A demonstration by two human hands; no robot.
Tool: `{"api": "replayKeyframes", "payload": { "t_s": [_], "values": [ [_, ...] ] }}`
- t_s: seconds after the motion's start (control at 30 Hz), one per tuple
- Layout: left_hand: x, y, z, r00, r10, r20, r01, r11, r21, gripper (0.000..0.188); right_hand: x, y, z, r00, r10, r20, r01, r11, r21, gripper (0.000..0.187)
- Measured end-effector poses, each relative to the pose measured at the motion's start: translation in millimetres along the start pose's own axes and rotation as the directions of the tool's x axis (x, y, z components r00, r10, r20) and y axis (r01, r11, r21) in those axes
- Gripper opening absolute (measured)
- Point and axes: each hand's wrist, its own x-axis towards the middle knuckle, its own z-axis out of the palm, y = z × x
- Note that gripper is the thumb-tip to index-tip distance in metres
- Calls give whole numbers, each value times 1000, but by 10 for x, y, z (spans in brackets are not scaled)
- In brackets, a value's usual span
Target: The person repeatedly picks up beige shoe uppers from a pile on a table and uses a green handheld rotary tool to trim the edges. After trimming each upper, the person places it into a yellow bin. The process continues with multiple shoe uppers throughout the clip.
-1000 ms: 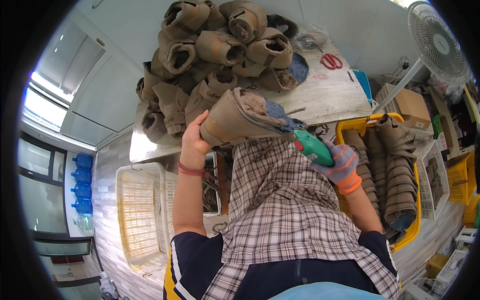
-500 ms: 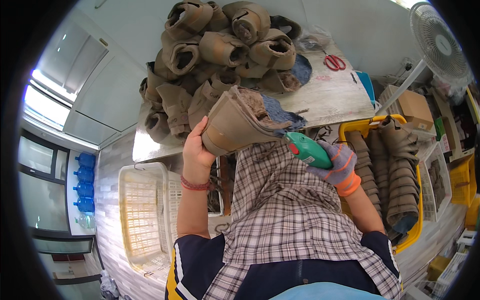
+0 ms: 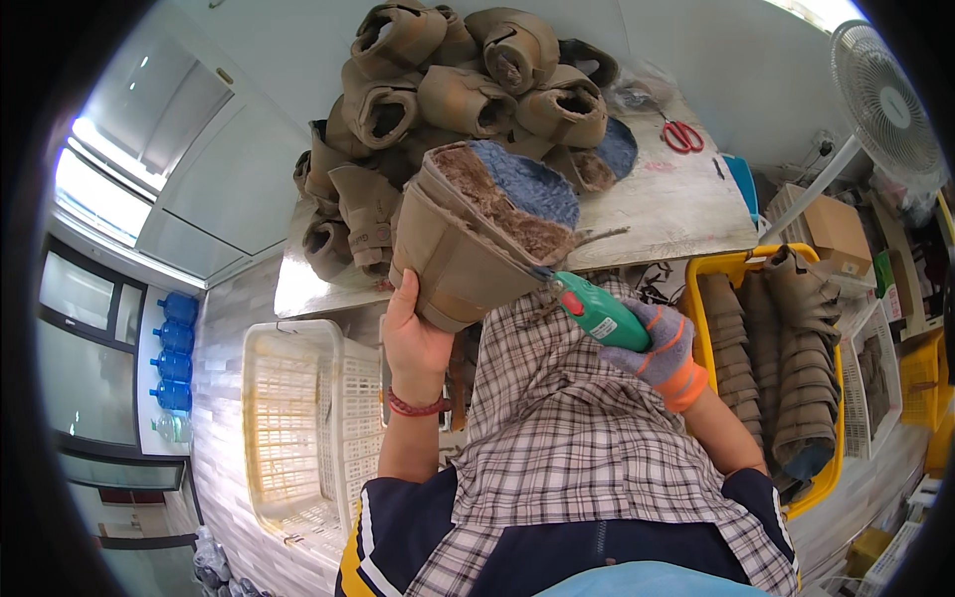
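Note:
My left hand [image 3: 419, 336], bare with a red bracelet at the wrist, grips a brown fur-lined boot upper [image 3: 463, 254] by its lower left side. Brown and blue pile lining [image 3: 527, 189] shows in its wide opening, which faces up and right. In a grey and orange glove, my right hand [image 3: 659, 350] is closed round a green handheld electric cutter [image 3: 600, 313] with a red button. The cutter's tip meets the upper's right-hand rim; the blade itself is too small to make out.
More boot uppers [image 3: 468, 99] are heaped on the worn table [image 3: 686, 209], near red-handled scissors [image 3: 682, 136]. At right, a yellow crate [image 3: 839, 438] holds stacked uppers, with a standing fan [image 3: 885, 99] beyond. A white plastic basket [image 3: 288, 428] stands at left.
The boot upper has been turned and tilted, so its opening and blue lining show more widely. The cutter has shifted slightly left and down, staying at the rim.

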Motion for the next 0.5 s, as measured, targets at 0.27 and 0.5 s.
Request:
{"api": "replayKeyframes", "payload": {
  "t_s": [0.27,0.5],
  "values": [
    [-127,-110,-197,991,75,114,-82,994,66,42,36,-66,150,930,352,103,-355,793,495,50],
    [-122,-218,-253,984,93,155,-106,991,80,39,-26,53,174,952,289,101,-305,870,387,50]
  ]
}}
